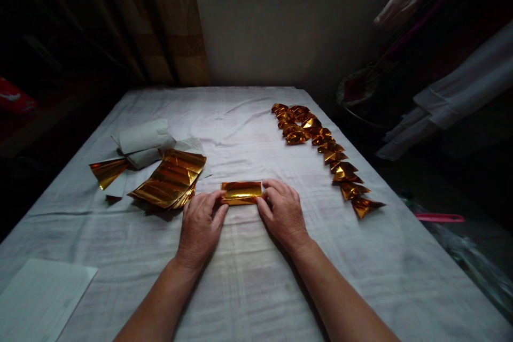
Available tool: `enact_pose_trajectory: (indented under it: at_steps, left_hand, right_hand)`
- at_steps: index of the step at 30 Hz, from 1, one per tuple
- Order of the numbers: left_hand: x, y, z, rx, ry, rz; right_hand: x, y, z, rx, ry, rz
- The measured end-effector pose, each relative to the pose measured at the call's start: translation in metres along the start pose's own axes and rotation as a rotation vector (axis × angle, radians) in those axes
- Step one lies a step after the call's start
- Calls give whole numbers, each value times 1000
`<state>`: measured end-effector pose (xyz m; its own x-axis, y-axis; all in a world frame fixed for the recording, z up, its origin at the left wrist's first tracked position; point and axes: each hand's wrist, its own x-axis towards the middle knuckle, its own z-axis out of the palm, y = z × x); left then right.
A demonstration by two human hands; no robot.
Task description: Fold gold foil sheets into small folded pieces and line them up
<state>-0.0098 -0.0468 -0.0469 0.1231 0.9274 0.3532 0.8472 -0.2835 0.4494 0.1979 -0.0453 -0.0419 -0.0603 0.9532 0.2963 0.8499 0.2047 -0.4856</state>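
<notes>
A sheet of gold foil paper (241, 190), folded into a narrow rectangle, lies crosswise on the table between my hands. My left hand (201, 223) pinches its left end between thumb and fingers. At the opposite end, my right hand (282, 212) grips the strip the same way, thumb on the near edge. Beside my left hand spreads a stack of flat gold foil sheets (170, 177). Folded gold foil pieces (335, 156) run in a line along the table's right side, bunching up toward the back.
White and grey paper sheets (141, 139) lie behind the foil stack, with a loose gold piece (107, 171) at their left. A white sheet (44, 296) rests at the near left corner. The cloth-covered table (224, 112) meets a wall and curtain (160, 16). Clothes (460, 91) hang at right.
</notes>
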Motion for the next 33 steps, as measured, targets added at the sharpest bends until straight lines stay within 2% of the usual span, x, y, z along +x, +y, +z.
enact_pose_trajectory:
  at_steps: [8, 26, 30, 33]
  left_hand:
    - [3, 3, -4, -9, -14, -78]
    - [5, 14, -7, 79, -57, -96]
    - [3, 16, -7, 156, -14, -26]
    - [-4, 27, -5, 199, 27, 150]
  right_hand:
    - [0, 1, 1, 39, 55, -9]
    - [0, -2, 7, -48, 40, 35]
    - [0, -3, 7, -57, 39, 37]
    - [1, -3, 7, -67, 39, 36]
